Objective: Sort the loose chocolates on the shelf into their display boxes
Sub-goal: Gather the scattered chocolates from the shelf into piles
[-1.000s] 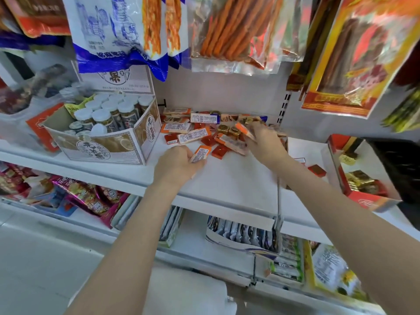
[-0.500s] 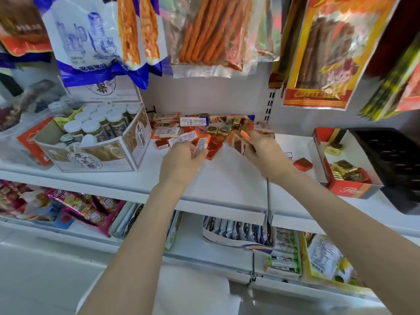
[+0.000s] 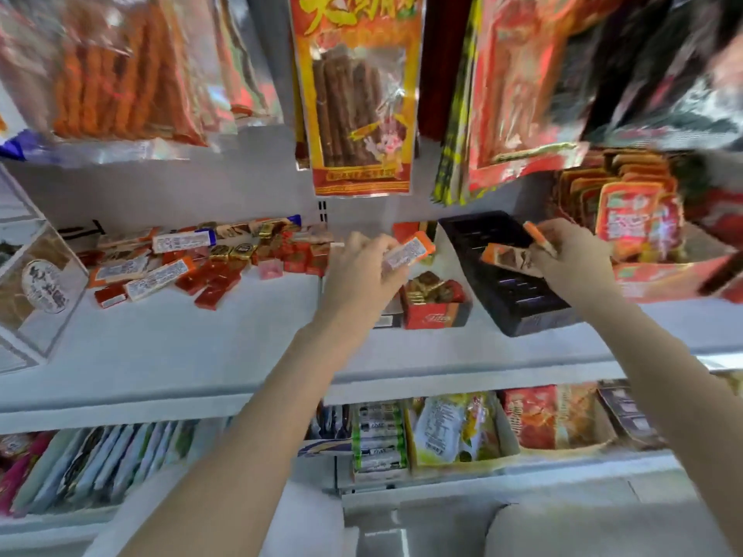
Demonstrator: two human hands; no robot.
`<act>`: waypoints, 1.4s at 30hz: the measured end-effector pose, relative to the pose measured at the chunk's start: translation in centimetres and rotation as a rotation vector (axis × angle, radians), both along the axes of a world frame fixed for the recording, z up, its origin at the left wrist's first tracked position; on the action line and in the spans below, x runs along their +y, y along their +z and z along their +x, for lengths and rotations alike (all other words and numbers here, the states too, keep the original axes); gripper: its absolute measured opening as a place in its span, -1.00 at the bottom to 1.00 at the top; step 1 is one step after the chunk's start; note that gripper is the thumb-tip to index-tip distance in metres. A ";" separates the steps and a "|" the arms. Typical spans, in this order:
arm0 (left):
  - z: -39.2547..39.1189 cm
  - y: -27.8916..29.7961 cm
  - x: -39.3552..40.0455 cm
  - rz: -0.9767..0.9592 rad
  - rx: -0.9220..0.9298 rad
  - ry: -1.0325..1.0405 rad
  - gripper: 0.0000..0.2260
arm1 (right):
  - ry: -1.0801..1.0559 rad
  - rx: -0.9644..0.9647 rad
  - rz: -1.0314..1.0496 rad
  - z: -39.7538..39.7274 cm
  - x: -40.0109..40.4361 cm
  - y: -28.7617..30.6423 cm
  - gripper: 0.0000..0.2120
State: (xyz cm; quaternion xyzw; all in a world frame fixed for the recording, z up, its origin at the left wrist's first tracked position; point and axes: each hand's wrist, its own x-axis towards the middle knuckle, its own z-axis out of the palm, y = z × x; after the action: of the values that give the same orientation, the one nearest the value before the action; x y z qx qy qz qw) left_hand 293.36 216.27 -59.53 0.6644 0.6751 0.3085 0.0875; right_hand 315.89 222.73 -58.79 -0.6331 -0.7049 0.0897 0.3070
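Note:
A pile of loose chocolates [image 3: 209,263], orange bars and small red and gold squares, lies on the white shelf [image 3: 181,339] at the left. My left hand [image 3: 362,271] holds an orange chocolate bar [image 3: 408,251] above the red display box [image 3: 436,313], which has gold-wrapped pieces in it. My right hand [image 3: 571,259] grips orange chocolate bars [image 3: 506,257] over the black slotted tray [image 3: 510,275] to the right of the red box.
Snack bags [image 3: 358,94] hang from hooks above the shelf. A carton [image 3: 32,291] stands at the far left and a red box of packets [image 3: 635,235] at the right. The lower shelf [image 3: 442,436] is packed with goods.
Both hands have left the loose pile and moved right with their orange bars, to the red box and the black tray. The view has swung right.

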 end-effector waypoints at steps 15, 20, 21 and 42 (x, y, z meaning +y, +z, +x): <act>7.7 -1.8 3.9 -0.006 0.119 -0.160 -0.63 | 0.123 0.057 -0.223 2.2 5.3 -3.7 -0.69; 8.9 -2.1 4.3 -0.028 0.122 -0.218 -0.71 | 0.227 -0.022 -0.229 3.7 4.2 -2.5 -0.80; 9.0 -2.0 4.4 -0.026 0.128 -0.229 -0.72 | 0.231 -0.015 -0.239 4.1 3.9 -2.0 -0.76; 9.1 -1.8 6.2 -0.044 0.161 -0.280 -0.76 | 0.275 -0.180 -0.198 4.7 3.8 -2.5 -0.59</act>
State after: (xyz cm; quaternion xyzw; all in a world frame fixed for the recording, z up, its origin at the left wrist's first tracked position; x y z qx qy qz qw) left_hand 302.49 222.46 -61.34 0.7724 0.5875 0.2242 0.0898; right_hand 320.58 226.51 -61.30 -0.5636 -0.7969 0.1427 0.1640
